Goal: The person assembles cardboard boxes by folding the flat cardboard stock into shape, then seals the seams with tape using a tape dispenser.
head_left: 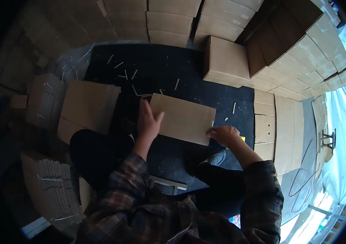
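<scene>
A brown cardboard box point(183, 118) with a smooth, plain top is in front of me, over the dark floor covering. At its near right corner, my right hand point(224, 135) is closed, with the thumb and fingers pinching the edge. My left hand point(149, 121) is beside the left edge, fingers stretched upward and thumb spread apart. Something yellow point(242, 138) shows just behind my right wrist, mostly hidden.
Bundled flat cardboard point(85, 105) lies to the left, with another bundle point(57, 185) nearer me. A closed box point(228, 61) stands at the back right before stacked cartons point(169, 24). Cardboard strips point(176, 84) litter the dark mat point(148, 61). Flat cardboard point(289, 130) lies right.
</scene>
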Demonstrator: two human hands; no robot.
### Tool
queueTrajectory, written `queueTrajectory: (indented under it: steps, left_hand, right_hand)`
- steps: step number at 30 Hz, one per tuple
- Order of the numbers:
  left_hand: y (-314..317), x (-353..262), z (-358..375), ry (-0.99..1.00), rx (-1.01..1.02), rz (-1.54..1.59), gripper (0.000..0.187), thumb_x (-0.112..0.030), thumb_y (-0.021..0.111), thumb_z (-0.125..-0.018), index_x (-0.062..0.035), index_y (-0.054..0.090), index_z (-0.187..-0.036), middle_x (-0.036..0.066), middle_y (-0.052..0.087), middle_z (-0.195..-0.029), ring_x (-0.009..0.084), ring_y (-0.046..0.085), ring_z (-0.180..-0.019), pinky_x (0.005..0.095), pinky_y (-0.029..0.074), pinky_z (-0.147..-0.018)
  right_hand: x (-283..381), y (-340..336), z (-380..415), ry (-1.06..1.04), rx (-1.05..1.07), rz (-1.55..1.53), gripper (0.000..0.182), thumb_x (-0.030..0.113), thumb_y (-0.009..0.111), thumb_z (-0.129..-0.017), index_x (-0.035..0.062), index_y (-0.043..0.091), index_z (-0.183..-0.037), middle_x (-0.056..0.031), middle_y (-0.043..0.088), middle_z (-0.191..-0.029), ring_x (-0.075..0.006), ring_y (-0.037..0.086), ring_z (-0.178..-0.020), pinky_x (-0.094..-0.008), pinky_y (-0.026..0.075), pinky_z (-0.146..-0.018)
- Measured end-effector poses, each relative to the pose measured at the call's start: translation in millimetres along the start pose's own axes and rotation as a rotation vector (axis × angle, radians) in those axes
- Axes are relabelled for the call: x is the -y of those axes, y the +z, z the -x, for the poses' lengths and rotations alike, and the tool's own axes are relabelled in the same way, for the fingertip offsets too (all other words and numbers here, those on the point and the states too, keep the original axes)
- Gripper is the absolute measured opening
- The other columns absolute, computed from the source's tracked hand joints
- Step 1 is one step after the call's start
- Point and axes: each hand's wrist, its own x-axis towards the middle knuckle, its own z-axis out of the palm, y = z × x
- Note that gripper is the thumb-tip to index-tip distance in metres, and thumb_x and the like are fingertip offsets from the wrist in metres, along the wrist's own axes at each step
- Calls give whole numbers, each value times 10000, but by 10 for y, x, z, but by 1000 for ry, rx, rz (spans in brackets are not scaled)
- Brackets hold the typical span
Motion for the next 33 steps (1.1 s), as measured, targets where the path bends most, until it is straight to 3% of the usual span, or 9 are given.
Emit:
queueTrajectory:
  steps: [1, 3, 8, 11, 14, 20, 27, 29, 33]
  left_hand:
    - [6, 130, -47, -176, 64, 330, 810, -516, 535, -911, 18, 264, -1456, 229, 383, -1455, 360, 385, -1343, 438, 360, -1075]
    - [-153, 213, -197, -210, 336, 244, 697, -465, 538, -922, 29, 375, -1386, 237, 524, -1324, 395, 527, -1199, 399, 442, -995]
    - [-302, 4, -58, -120, 304, 420, 615, -379, 609, -904, 13, 433, -1344, 218, 585, -1245, 349, 577, -1150, 400, 467, -966]
    - [-533, -451, -8, -60, 260, 568, 628, -239, 675, -878, 0, 391, -1384, 201, 574, -1259, 311, 580, -1151, 396, 469, -966]
    - [-532, -972, -228, 237, 183, 792, 682, -153, 675, -872, -23, 319, -1440, 195, 522, -1327, 312, 544, -1198, 395, 452, -991]
    - [161, -1872, -1161, 550, 119, 811, 782, -99, 661, -860, -34, 202, -1490, 193, 446, -1404, 289, 493, -1257, 363, 421, -1020]
    - [1299, -2091, -1690, 376, 253, 738, 929, -252, 723, -826, -37, 124, -1502, 240, 424, -1408, 336, 464, -1274, 397, 379, -1052]
    - [1708, -2015, -1837, 428, 150, 787, 945, -270, 735, -814, -44, 128, -1502, 242, 422, -1403, 356, 451, -1278, 398, 372, -1058]
    - [1664, -2225, -1859, 398, 91, 717, 895, -163, 695, -856, -27, 92, -1503, 195, 444, -1400, 285, 514, -1227, 397, 416, -1025]
  right_hand:
    - [-3, -10, 5, 8, -9, 0, 357, 451, 420, -968, 332, 593, -1256, -50, 671, -1080, -250, 643, -1059, -394, 501, -872]
    - [1, -58, 16, -44, 59, -13, 358, 437, 424, -973, 313, 596, -1261, -51, 663, -1126, -254, 640, -1065, -393, 500, -886]
    - [-115, -155, 132, 4, 44, -1, 344, 420, 444, -966, 314, 598, -1255, -65, 672, -1112, -267, 644, -1059, -388, 497, -912]
    - [-472, -215, 312, 48, -254, -136, 377, 466, 490, -914, 309, 598, -1240, -91, 688, -1072, -293, 665, -998, -400, 508, -886]
    - [-812, -510, 423, 195, -496, -145, 449, 490, 482, -896, 257, 566, -1270, -152, 688, -1030, -322, 662, -981, -440, 510, -831]
    - [-1507, -1061, 5, 454, -709, -152, 571, 491, 537, -873, 228, 453, -1373, -164, 689, -1033, -322, 662, -986, -449, 503, -841]
    - [-2007, -794, -841, 508, -541, -245, 674, 558, 513, -887, 250, 346, -1463, -152, 618, -1234, -322, 592, -1145, -469, 461, -934]
    - [-2032, -698, -956, 452, -538, -274, 684, 550, 529, -881, 250, 339, -1466, -140, 620, -1234, -325, 588, -1148, -463, 462, -934]
    - [-2038, -698, -1073, 406, -550, -297, 672, 529, 555, -870, 245, 363, -1448, -143, 646, -1181, -328, 618, -1089, -455, 480, -908]
